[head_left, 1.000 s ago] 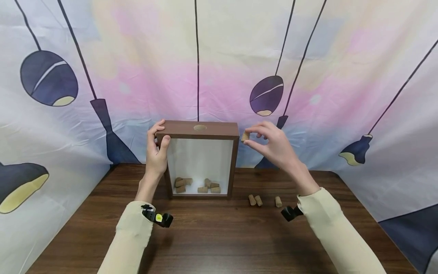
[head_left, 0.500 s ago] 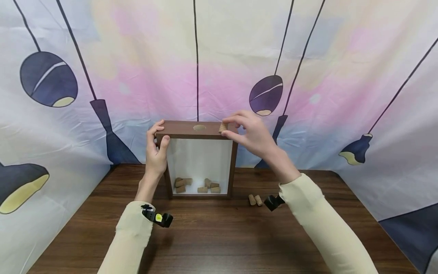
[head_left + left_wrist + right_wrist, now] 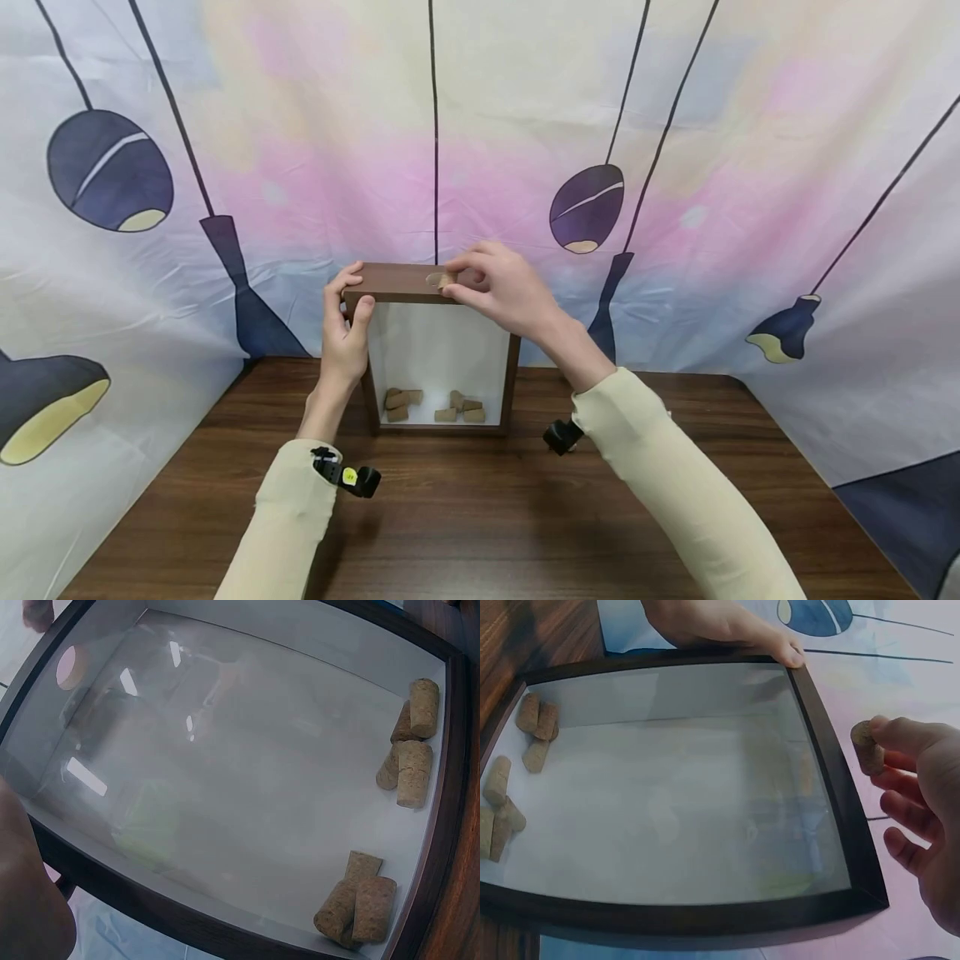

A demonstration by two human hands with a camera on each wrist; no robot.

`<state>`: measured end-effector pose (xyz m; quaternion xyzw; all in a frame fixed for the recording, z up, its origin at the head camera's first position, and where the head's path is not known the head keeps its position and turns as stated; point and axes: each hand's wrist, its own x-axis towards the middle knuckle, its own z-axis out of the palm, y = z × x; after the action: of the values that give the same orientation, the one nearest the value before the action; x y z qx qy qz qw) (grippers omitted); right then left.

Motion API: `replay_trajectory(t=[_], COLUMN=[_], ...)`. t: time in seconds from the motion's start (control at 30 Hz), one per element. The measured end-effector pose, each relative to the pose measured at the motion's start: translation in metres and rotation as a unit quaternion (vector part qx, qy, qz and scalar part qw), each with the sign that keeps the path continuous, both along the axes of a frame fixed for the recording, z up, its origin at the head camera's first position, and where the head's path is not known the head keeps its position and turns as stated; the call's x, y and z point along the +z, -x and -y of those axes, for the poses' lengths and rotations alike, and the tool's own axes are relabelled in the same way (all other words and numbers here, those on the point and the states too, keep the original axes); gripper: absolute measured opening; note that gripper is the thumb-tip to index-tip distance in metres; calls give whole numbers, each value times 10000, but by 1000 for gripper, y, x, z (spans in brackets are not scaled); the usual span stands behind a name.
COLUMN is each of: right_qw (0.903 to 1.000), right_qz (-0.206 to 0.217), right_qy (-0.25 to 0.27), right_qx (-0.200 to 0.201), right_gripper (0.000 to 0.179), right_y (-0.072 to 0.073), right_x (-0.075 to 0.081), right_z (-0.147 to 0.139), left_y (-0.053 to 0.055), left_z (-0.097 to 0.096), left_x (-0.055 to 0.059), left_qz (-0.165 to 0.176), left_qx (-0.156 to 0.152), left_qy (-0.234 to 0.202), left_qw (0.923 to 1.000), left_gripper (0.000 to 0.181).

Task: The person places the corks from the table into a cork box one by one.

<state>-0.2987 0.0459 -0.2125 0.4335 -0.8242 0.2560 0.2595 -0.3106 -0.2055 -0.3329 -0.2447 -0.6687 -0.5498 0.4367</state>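
The right hand (image 3: 513,287) pinches a cork (image 3: 868,748) between thumb and finger; lower in the right wrist view, its other fingers are bent and apart from the cork. In the head view the cork is at the upper centre, at the right side of the hole (image 3: 432,280) in the top of the wooden box (image 3: 393,277), partly covered by the hand; whether it touches the hole's rim cannot be told. The right wrist view shows a narrow gap between the cork and the box's top edge, right of centre. There the cork's long axis runs almost up and down, its lower end leaning slightly right.

The left hand (image 3: 345,342) grips the box's upper left edge, thumb on the front frame. The box stands upright, glazed front toward the head camera, hole facing up. The right hand and wrist cover its upper right corner. Inside, loose corks (image 3: 414,774) lie in two clusters along the bottom, well below the hole. The brown table (image 3: 450,525) stretches from the box's foot to the frame's lower edge; a patterned cloth (image 3: 322,133) hangs behind.
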Motion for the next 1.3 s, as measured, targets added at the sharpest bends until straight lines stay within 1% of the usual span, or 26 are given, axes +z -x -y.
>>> replay_trajectory(t=[0.07,0.2,0.27,0.33,0.47,0.53,0.67,0.8,0.93,1.1,1.3], right_qw=[9999,9992,9989,9985,9975,9973,9973,9980,9982,9971,9944], right_qz=[138,339,426,506,667,667,528,433,432,473,465], right_qy=[-97,-182,-190,-193,-174,-197,-269,-135,140,404,812], right_qx=[-30,-85,-99,-121,-149,-247,-435,-443,-393,-433,-485], right_gripper=[28,27,26,26,25,25,25,25,28,29,26], right_y=[0,2,4,6,9,9,10,10,8,6,5], right_x=[0,-1,-1,-2,-1,-1,-1,-3,-4,-8,-18], right_z=[5,9,9,9,12,14,19,17,8,-10,-37], left_y=[-2,-16,-23,-27,-28,-29,-29,-29,-29,-27,-27], left_z=[-2,-10,-14,-16,-15,-15,-14,-14,-15,-15,-13], left_x=[1,10,15,18,21,21,21,19,19,19,19], left_qz=[15,30,33,43,41,45,82,122,63,-17,7], left_qx=[47,34,-21,-52,-101,-97,-39,-15,-4,-119,-45], left_qy=[-10,-18,-23,-14,-31,-26,-5,-1,-10,-32,47], left_qw=[10000,10000,10000,10000,9999,9999,10000,9999,10000,9999,10000], left_gripper=[37,35,35,35,32,32,33,32,31,36,35])
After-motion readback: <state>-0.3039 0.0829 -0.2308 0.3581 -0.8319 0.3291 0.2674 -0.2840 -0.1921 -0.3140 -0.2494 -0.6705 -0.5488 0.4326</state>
